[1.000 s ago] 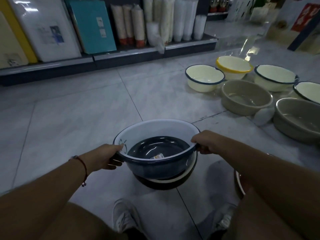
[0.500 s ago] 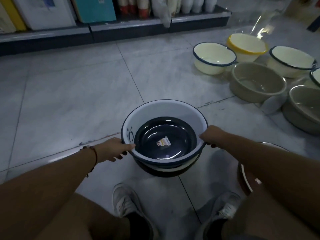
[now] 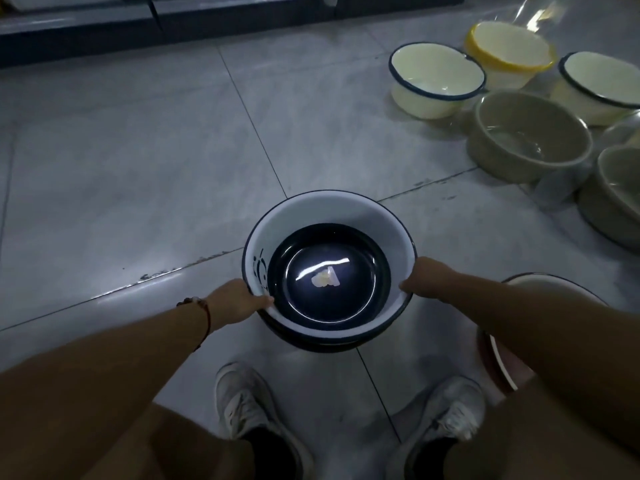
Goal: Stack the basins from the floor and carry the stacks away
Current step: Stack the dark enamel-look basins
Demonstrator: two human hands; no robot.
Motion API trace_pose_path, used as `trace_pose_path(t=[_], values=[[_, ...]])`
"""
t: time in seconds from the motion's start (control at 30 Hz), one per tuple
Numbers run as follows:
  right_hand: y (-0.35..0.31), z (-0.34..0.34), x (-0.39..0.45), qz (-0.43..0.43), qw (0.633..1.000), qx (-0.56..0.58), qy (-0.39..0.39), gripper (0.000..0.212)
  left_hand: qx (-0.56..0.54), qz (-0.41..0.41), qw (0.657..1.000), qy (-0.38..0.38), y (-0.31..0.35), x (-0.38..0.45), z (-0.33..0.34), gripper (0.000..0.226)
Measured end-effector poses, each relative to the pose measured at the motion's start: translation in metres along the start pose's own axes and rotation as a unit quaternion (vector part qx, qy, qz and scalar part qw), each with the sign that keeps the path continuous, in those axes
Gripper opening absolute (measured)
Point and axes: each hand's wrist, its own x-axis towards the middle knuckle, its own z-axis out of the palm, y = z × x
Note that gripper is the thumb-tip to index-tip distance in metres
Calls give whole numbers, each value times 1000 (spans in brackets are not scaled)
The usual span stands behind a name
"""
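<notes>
Here, the left hand (image 3: 235,303) and right hand (image 3: 427,277) each clench opposite rims of the stacked basins (image 3: 329,271), held above the tiled floor (image 3: 138,168), near 2 shoes (image 3: 242,407).

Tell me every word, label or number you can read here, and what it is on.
No text here can be read.
Sticker on the bottom of the dark basin: pale, washed out by glare, unreadable.
Dark mark on the inner wall of the white basin: cannot tell whether it is writing or a drawing.
</notes>
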Motion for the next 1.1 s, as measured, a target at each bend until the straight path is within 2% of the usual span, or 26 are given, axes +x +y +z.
trace_pose_path(t=[0.07,0.17,0.27,0.4,0.5,0.57,0.63,0.7,0.73,0.8,0.93,1.0,1.1], values=[[-1,4,7,9,999,-29,-42,40,-31,-26,998,52,-8,13,16,17],[2,11,17,32,996,-8,-88,52,-50,-38,992,111,-13,28,31,20],[11,11,25,58,992,41,-105,62,-30,-20,995,95,-10,37,30,20],[33,6,36,56,989,115,-75,56,-9,54,997,52,5,45,30,19],[47,-6,37,15,990,126,-66,62,101,65,993,1,22,47,30,33],[56,-16,31,-18,993,106,-53,79,237,46,970,-25,40,46,29,44],[66,-21,25,-40,999,7,-8,99,405,13,913,-42,67,39,28,51],[72,-24,10,-56,993,-91,46,101,517,18,856,-17,99,31,30,48],[74,-26,2,-62,989,-119,67,96,532,36,846,2,117,29,33,46],[84,-27,-15,-71,983,-146,91,88,521,103,846,34,154,22,44,47],[125,-24,-49,-53,975,-162,142,90,465,272,840,62,232,-7,81,68],[151,-19,-74,-36,975,-160,152,92,455,338,822,59,257,-28,103,74],[189,-6,-109,-3,975,-152,162,91,504,375,776,56,274,-57,137,85]])
